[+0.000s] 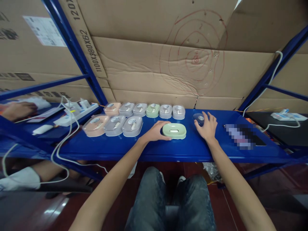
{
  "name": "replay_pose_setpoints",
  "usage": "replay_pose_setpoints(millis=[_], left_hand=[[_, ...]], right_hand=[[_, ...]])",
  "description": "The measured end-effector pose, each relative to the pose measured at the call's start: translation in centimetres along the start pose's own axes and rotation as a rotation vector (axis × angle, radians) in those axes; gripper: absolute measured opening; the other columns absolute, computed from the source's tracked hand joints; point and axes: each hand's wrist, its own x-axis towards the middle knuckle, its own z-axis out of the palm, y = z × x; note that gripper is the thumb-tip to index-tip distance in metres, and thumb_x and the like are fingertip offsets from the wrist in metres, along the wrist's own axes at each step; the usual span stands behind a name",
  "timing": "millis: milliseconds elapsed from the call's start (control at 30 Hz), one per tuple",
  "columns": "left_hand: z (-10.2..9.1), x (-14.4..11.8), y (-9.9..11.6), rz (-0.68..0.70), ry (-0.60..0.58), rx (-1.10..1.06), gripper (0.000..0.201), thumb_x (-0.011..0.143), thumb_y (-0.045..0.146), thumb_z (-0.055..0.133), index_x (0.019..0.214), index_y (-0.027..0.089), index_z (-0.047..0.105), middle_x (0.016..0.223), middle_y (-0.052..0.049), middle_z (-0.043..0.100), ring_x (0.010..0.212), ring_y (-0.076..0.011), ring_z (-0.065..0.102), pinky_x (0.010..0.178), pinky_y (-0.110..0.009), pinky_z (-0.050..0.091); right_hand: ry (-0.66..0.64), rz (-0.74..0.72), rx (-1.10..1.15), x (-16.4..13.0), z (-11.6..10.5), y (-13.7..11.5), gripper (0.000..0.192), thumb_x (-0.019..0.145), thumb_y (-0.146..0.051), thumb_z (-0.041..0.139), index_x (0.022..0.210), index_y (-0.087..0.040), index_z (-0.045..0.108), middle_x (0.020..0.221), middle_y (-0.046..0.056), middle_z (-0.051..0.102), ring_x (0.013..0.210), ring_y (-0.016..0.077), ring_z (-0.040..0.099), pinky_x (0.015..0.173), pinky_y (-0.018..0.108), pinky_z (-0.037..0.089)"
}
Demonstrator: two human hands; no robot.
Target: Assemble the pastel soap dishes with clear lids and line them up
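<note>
Head view: the left hand [156,131] is clamped on the left end of the green dish [174,129], thumb in front and fingers behind, near the front edge of the blue table [192,148]. At the dish's two o'clock, the right hand [208,127] has its fingers at a clear lid [197,117]; whether they grip it, I cannot tell. Three lidded boxes [115,125] stand at nine o'clock, six more [140,110] from ten to twelve.

on table [192,149]: dish [174,131] in middle; lidded boxes [132,126] in two rows left; lid [197,119] right of dish; cardboard [134,64] behind.
</note>
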Motion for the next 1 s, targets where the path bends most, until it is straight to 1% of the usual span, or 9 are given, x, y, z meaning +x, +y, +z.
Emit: replay_pose_setpoints(millis=[67,167,300,400,500,667,833,900,1000], left_hand=[[0.0,0.0,0.1,-0.011,-0.005,-0.001,0.098,0.070,0.058,0.099,0.155,0.028,0.060,0.158,-0.011,0.061,0.148,-0.0410,0.049,0.127,-0.058,0.039],[-0.1,0.0,0.3,-0.022,-0.009,-0.006,0.097,0.070,0.057,0.098,0.154,0.029,0.060,0.157,-0.010,0.062,0.148,-0.0407,0.048,0.127,-0.057,0.039],[-0.3,0.0,0.7,-0.010,-0.021,-0.008,0.095,0.071,0.059,0.097,0.153,0.028,0.061,0.153,-0.010,0.063,0.145,-0.0400,0.048,0.126,-0.057,0.040],[-0.4,0.0,0.9,-0.014,-0.018,-0.003,0.095,0.071,0.060,0.097,0.153,0.028,0.061,0.149,-0.009,0.064,0.141,-0.0393,0.050,0.124,-0.058,0.041],[-0.4,0.0,0.9,-0.019,-0.013,-0.011,0.097,0.070,0.059,0.097,0.153,0.028,0.061,0.152,-0.009,0.063,0.143,-0.0396,0.049,0.125,-0.059,0.040],[-0.1,0.0,0.6,-0.044,0.005,-0.025,0.109,0.068,0.060,0.099,0.161,0.027,0.054,0.160,-0.012,0.058,0.149,-0.0412,0.048,0.129,-0.059,0.037],[0.1,0.0,0.3,-0.027,0.019,-0.032,0.113,0.068,0.061,0.098,0.165,0.028,0.050,0.163,-0.013,0.055,0.150,-0.0428,0.048,0.129,-0.060,0.036],[0.1,0.0,0.2,-0.015,0.022,-0.039,0.113,0.068,0.060,0.098,0.165,0.028,0.050,0.162,-0.013,0.056,0.149,-0.0431,0.049,0.129,-0.061,0.037],[0.1,0.0,0.2,-0.009,0.022,-0.041,0.111,0.067,0.058,0.100,0.163,0.029,0.053,0.159,-0.013,0.059,0.148,-0.0431,0.050,0.128,-0.062,0.037]], right_hand=[[-0.093,0.154,-0.074,0.3,0.5,0.9,0.073,0.098,-0.058,0.066,0.157,-0.016,0.057,0.165,0.028,0.044,0.150,0.0501,0.042,0.119,0.070,0.037],[-0.180,0.218,-0.063,0.4,0.9,1.6,0.066,0.094,-0.059,0.071,0.145,-0.018,0.064,0.150,0.027,0.055,0.137,0.0481,0.054,0.115,0.068,0.040],[-0.130,0.219,0.021,0.4,0.8,2.0,0.057,0.091,-0.054,0.072,0.135,-0.018,0.067,0.131,0.023,0.060,0.120,0.0417,0.064,0.105,0.059,0.050],[-0.072,0.177,0.126,0.6,0.6,1.9,0.057,0.094,-0.058,0.066,0.134,-0.018,0.066,0.126,0.021,0.063,0.123,0.0405,0.062,0.105,0.057,0.054],[-0.027,0.057,0.268,0.4,0.2,0.7,0.056,0.100,-0.061,0.059,0.139,-0.021,0.065,0.130,0.017,0.064,0.125,0.0348,0.064,0.108,0.054,0.056],[0.030,-0.353,0.609,-1.3,-0.4,-3.0,0.051,0.104,-0.056,0.064,0.146,-0.026,0.067,0.148,0.016,0.057,0.135,0.0341,0.064,0.115,0.056,0.057],[-0.202,-0.667,0.560,-3.1,-1.0,-5.5,0.056,0.108,-0.049,0.064,0.161,-0.033,0.058,0.163,0.015,0.044,0.151,0.0383,0.054,0.125,0.064,0.049],[-0.264,-0.722,0.522,-3.4,-1.2,-5.8,0.058,0.109,-0.048,0.062,0.165,-0.036,0.053,0.165,0.015,0.041,0.157,0.0400,0.047,0.127,0.067,0.046],[-0.298,-0.724,0.505,-3.4,-1.3,-5.8,0.059,0.110,-0.047,0.059,0.168,-0.038,0.049,0.167,0.015,0.040,0.158,0.0412,0.045,0.127,0.069,0.046]])
